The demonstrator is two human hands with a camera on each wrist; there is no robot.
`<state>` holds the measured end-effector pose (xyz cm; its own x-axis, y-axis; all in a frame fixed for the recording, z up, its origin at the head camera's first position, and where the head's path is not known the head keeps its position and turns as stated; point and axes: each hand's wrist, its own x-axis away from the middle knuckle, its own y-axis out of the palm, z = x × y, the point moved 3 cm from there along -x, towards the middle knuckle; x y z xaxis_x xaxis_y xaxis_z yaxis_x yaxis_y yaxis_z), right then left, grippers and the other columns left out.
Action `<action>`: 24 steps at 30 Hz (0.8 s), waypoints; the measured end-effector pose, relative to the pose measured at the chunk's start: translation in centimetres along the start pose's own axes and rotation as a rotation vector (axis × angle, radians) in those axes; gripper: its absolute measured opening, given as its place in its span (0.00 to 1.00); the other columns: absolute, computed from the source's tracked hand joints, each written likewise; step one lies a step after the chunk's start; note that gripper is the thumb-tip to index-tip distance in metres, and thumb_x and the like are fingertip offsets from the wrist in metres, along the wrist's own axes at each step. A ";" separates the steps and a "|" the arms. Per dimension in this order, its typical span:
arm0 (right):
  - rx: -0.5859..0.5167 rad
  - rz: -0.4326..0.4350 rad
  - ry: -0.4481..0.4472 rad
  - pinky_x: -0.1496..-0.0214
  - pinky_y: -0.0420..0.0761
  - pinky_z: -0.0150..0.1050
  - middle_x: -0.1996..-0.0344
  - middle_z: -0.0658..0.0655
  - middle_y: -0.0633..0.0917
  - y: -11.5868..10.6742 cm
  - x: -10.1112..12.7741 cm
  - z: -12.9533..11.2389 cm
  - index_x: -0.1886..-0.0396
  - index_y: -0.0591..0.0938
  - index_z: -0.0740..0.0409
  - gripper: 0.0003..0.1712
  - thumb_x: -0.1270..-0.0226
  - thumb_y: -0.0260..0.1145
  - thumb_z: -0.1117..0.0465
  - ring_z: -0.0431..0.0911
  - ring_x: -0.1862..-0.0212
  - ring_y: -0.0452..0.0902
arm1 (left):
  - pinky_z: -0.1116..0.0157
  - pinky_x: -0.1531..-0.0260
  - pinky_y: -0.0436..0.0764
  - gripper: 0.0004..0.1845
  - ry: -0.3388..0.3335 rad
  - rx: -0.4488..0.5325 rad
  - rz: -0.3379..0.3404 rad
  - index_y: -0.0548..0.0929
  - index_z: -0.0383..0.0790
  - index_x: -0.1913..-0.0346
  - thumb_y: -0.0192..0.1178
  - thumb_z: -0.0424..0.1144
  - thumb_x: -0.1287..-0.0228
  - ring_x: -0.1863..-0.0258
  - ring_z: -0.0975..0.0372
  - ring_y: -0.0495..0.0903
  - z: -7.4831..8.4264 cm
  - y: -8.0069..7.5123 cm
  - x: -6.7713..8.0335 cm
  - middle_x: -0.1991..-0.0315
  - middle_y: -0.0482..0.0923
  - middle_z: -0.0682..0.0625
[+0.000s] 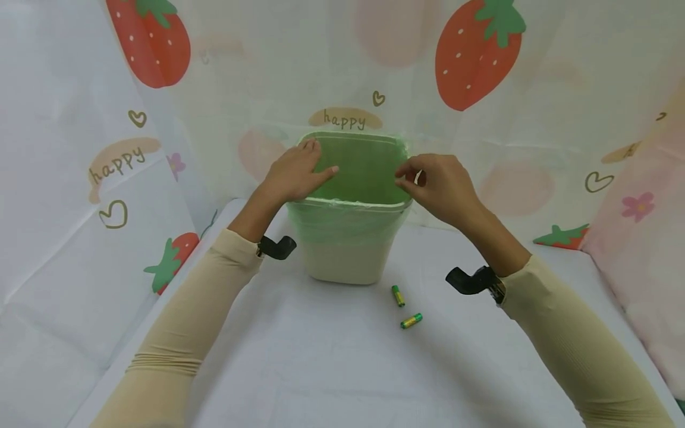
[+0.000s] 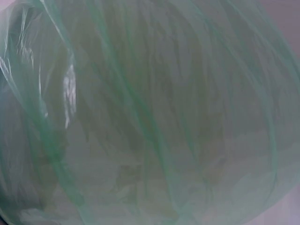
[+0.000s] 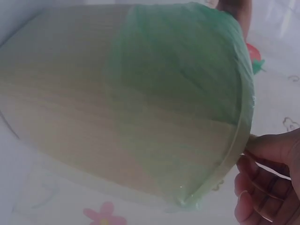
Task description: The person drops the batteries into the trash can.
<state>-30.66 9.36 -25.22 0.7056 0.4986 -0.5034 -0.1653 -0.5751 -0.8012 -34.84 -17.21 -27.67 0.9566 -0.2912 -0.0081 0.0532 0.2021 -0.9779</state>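
A cream trash bin stands upright, lined with a thin green trash bag whose top is folded down over the rim. My left hand lies over the bin's left rim, fingers extended and thumb reaching across the opening. At the right rim, my right hand has thumb and forefinger drawn together on the bag's edge; the right wrist view shows the thumb against the rim. Loose green folds of the bag fill the left wrist view, where the left hand is hidden.
Two small green-and-yellow batteries lie on the white tabletop in front of the bin. A curtain with strawberry prints hangs behind and along both sides.
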 end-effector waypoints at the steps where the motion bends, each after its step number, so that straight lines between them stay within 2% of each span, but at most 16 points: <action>1: 0.001 0.008 -0.007 0.64 0.77 0.43 0.69 0.54 0.87 -0.1 0.2 0.0 0.59 0.90 0.59 0.06 0.33 0.72 0.64 0.47 0.67 0.79 | 0.50 0.21 0.44 0.45 0.000 -0.002 -0.001 0.40 0.29 0.20 0.37 0.62 0.19 0.19 0.47 0.37 0.0 0.0 0.0 0.18 0.34 0.36; 9: -0.020 0.071 -0.054 0.66 0.76 0.41 0.70 0.53 0.87 -0.5 2.2 0.0 0.58 0.90 0.60 0.06 0.33 0.72 0.65 0.45 0.69 0.79 | 0.52 0.21 0.42 0.45 -0.002 -0.002 -0.007 0.40 0.29 0.20 0.38 0.62 0.19 0.19 0.48 0.36 0.2 0.0 0.2 0.18 0.34 0.36; 14: -0.039 0.111 -0.047 0.65 0.76 0.40 0.71 0.53 0.86 -0.6 3.5 0.2 0.59 0.89 0.61 0.06 0.34 0.72 0.67 0.45 0.69 0.79 | 0.52 0.21 0.42 0.45 0.004 0.006 0.006 0.40 0.28 0.20 0.38 0.62 0.19 0.19 0.48 0.37 -0.1 0.2 0.1 0.18 0.35 0.35; 24: -0.070 0.175 0.005 0.71 0.74 0.33 0.72 0.49 0.85 0.2 7.4 1.3 0.59 0.90 0.58 0.06 0.35 0.74 0.66 0.40 0.69 0.78 | 0.52 0.21 0.43 0.45 0.011 0.006 0.025 0.42 0.28 0.20 0.39 0.61 0.19 0.19 0.48 0.38 0.0 0.1 0.1 0.18 0.37 0.35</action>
<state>-26.38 13.78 -29.49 0.6736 0.3841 -0.6314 -0.2377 -0.6964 -0.6772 -34.77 -17.24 -27.74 0.9544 -0.2965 -0.0351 0.0309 0.2151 -0.9761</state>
